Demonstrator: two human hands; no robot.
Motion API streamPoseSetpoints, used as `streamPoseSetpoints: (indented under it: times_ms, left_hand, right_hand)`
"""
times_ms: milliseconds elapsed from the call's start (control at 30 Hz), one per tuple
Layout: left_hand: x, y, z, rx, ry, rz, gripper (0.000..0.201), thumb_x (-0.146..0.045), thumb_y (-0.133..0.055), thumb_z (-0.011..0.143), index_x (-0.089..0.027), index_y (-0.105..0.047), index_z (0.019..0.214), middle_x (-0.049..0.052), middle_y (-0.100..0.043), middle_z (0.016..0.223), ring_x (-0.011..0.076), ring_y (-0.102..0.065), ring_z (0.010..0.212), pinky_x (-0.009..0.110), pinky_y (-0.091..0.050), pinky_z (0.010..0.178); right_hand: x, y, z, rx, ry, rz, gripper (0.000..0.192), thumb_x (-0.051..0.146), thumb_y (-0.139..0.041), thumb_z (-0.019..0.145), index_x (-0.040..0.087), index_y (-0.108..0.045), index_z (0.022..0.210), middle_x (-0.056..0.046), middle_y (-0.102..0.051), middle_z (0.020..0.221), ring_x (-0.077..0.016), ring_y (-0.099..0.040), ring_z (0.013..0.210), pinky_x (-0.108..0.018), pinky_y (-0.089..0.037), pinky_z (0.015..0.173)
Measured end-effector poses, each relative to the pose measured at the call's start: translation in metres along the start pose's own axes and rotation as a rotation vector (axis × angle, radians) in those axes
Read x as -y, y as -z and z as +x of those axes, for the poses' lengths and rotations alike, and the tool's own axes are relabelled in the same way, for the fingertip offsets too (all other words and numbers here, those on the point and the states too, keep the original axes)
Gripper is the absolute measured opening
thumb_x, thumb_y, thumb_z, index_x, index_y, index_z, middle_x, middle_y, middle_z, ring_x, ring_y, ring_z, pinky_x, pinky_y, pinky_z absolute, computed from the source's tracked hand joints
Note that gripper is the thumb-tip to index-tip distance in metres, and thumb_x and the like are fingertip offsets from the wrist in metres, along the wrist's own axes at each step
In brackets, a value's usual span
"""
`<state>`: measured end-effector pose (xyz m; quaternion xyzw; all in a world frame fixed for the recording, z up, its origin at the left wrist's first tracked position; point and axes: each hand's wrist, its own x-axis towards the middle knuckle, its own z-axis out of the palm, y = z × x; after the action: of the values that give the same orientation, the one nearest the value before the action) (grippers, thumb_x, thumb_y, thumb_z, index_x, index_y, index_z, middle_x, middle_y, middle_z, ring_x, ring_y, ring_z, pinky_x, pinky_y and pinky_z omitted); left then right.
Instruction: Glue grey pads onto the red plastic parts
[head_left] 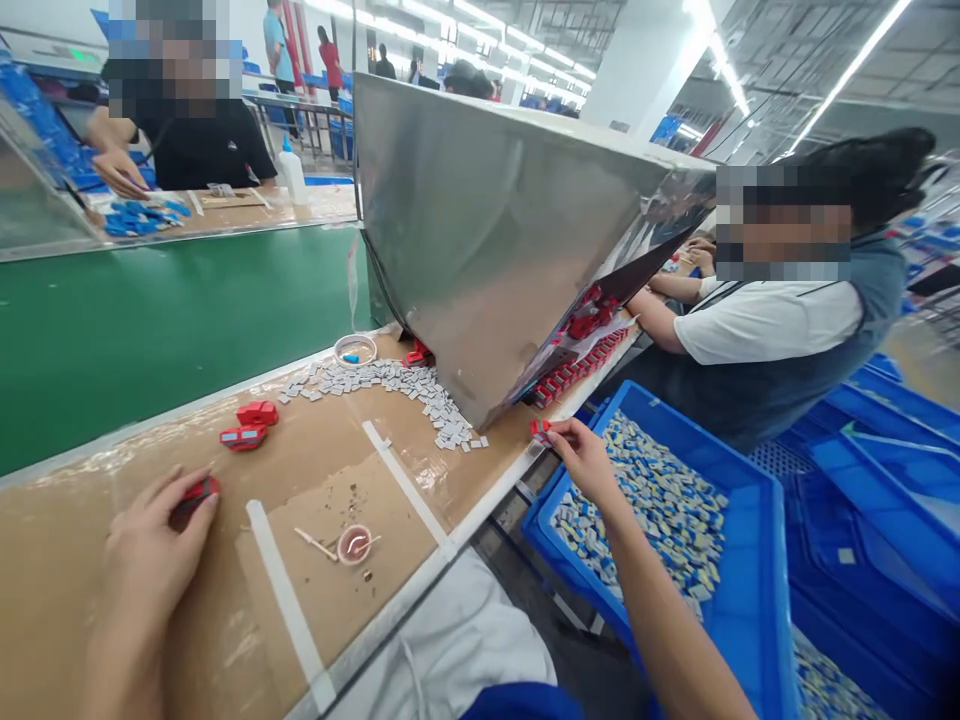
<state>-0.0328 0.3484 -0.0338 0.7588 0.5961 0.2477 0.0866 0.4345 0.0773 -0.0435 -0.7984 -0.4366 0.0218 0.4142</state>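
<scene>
My left hand (154, 555) rests on the brown cardboard-covered bench (67, 560) and grips a small red part (196, 493) between thumb and fingers. My right hand (583, 458) reaches out past the bench edge, over a blue crate (739, 560) of small grey pieces, and pinches another red part (541, 431). Two more red parts (250, 425) lie on the bench ahead of my left hand. A pile of small grey pieces (405, 385) spreads across the bench further back.
A small pink dish (354, 544) with a stick lies near the bench's front edge. A big metal chute (487, 240) slants down to the bench. A green conveyor belt (150, 320) runs behind. One person sits at right, another across the belt.
</scene>
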Motion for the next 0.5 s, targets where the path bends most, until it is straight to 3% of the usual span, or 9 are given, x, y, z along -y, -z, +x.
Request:
streamPoseSetpoints:
  times_ms: [100, 200, 433, 500]
  left_hand:
    - [0.002, -0.001, -0.001, 0.007, -0.015, 0.110, 0.063, -0.054, -0.034, 0.089, -0.014, -0.071, 0.120, 0.020, -0.065, 0.133, 0.0373, -0.064, 0.122, 0.053, -0.053, 0.101]
    - [0.002, 0.001, -0.002, -0.020, 0.027, 0.140, 0.065, -0.055, -0.035, 0.087, -0.012, -0.073, 0.118, 0.020, -0.068, 0.121, 0.0362, -0.068, 0.112, 0.049, -0.057, 0.095]
    - [-0.003, 0.006, 0.000, -0.134, 0.063, 0.031, 0.039, -0.053, -0.044, 0.081, -0.025, -0.066, 0.097, 0.008, -0.070, 0.103, 0.0336, -0.070, 0.100, 0.047, -0.056, 0.093]
    - [-0.010, 0.010, -0.001, -0.139, 0.117, -0.043, 0.030, -0.050, -0.049, 0.077, -0.028, -0.063, 0.092, 0.004, -0.068, 0.089, 0.0307, -0.070, 0.087, 0.045, -0.056, 0.086]
  right_hand:
    - [-0.029, -0.019, 0.015, -0.111, 0.008, -0.092, 0.033, 0.050, -0.054, 0.093, 0.019, -0.062, 0.083, -0.009, -0.065, 0.085, -0.0218, -0.060, 0.074, -0.035, -0.051, 0.069]
    - [-0.039, -0.027, 0.029, -0.187, 0.034, -0.159, 0.028, 0.045, -0.055, 0.092, 0.020, -0.063, 0.084, -0.009, -0.057, 0.089, -0.0249, -0.057, 0.084, -0.040, -0.049, 0.081]
    - [-0.051, -0.035, 0.046, -0.202, 0.043, -0.226, 0.024, 0.039, -0.053, 0.094, 0.020, -0.065, 0.087, -0.006, -0.055, 0.083, -0.0208, -0.054, 0.071, -0.035, -0.048, 0.072]
    - [-0.054, -0.040, 0.053, -0.204, 0.036, -0.233, 0.023, 0.038, -0.053, 0.094, 0.019, -0.065, 0.088, -0.007, -0.058, 0.082, -0.0214, -0.056, 0.071, -0.035, -0.047, 0.071]
